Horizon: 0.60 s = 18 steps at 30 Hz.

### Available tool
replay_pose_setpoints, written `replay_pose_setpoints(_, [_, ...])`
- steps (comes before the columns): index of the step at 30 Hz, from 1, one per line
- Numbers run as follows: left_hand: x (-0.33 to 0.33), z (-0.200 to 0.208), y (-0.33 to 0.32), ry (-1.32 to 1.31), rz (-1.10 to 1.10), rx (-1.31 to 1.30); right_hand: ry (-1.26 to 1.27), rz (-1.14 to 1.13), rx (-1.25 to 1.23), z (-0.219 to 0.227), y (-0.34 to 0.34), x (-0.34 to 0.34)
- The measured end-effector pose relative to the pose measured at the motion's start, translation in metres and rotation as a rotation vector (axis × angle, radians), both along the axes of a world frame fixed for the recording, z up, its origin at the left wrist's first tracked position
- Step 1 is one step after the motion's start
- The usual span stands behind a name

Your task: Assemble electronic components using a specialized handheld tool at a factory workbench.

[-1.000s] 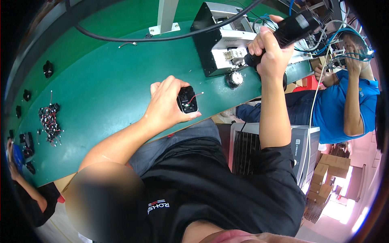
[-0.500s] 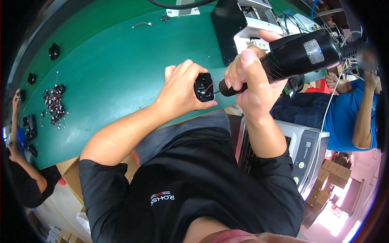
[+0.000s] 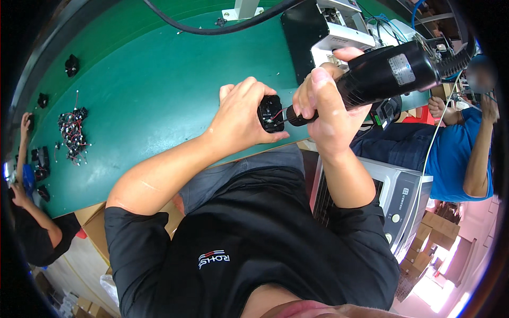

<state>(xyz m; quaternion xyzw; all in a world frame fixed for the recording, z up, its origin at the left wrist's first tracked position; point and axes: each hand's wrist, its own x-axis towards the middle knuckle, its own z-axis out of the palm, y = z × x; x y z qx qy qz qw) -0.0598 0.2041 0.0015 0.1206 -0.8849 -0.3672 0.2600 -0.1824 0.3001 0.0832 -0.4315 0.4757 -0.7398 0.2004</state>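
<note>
My left hand (image 3: 245, 110) is closed around a small black plastic housing (image 3: 271, 112), gripping it from its left side with the thumb along the near edge. Inside the housing a thin red wire runs over dark parts. My right hand (image 3: 334, 108) is wrapped round a thick black electric screwdriver (image 3: 374, 77), held nearly level, with its nose toward the left. The screwdriver's tip reaches into the right part of the housing; the screw under it is too small to make out. A corrugated cable leaves the tool's rear end.
A heap of small wired parts (image 3: 73, 132) lies on the green table (image 3: 154, 95) at left. Loose black parts (image 3: 72, 65) sit farther out. A black and white machine (image 3: 318, 37) stands at back right. A black cable (image 3: 222, 29) arches overhead. Co-workers are at far left and right.
The black cable has swung lower into view over the table's far side. The tool's nose has come closer to the housing. Both hands keep their grips.
</note>
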Motion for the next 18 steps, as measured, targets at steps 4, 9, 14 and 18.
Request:
replay_pose_setpoints(4, [0.000,0.003,-0.002,-0.004,0.012,0.035,-0.023,-0.005,-0.053,-0.003,-0.003,0.001])
replay_pose_setpoints(9, [0.000,0.004,-0.004,-0.040,-0.001,0.039,0.032,0.007,-0.025,-0.008,-0.002,0.004])
replay_pose_setpoints(14, [-0.001,0.004,-0.002,-0.067,-0.019,0.017,-0.058,-0.059,-0.086,-0.015,0.001,0.013])
replay_pose_setpoints(18, [-0.001,0.002,-0.002,-0.052,-0.045,-0.002,-0.036,-0.020,-0.036,0.000,-0.003,0.006])
